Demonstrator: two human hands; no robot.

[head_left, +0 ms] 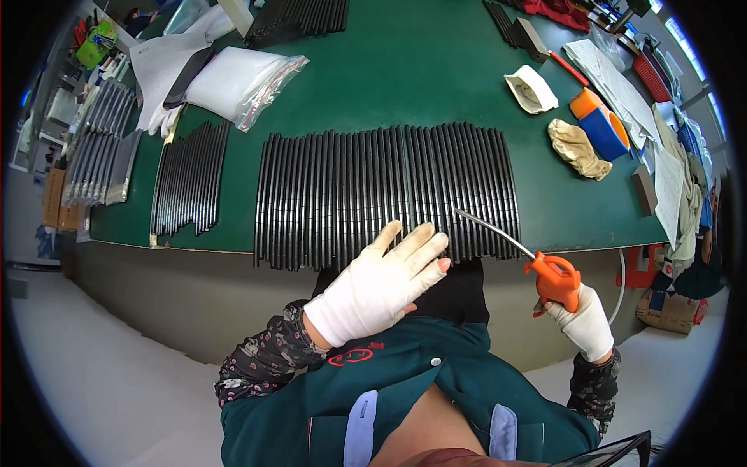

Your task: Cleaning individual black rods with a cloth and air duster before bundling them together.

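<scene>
Green-topped workbench, pale grey floor — cluttered shelves at left

Your 2 hands wear white gloves: left hand, right hand. Air blow gun orange, its nozzle silver. Strips black, table green. Your sleeves dark floral; apron teal, pale blue pockets.

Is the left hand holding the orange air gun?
No, the right hand grips the air gun; the left hand is open and empty.
</scene>
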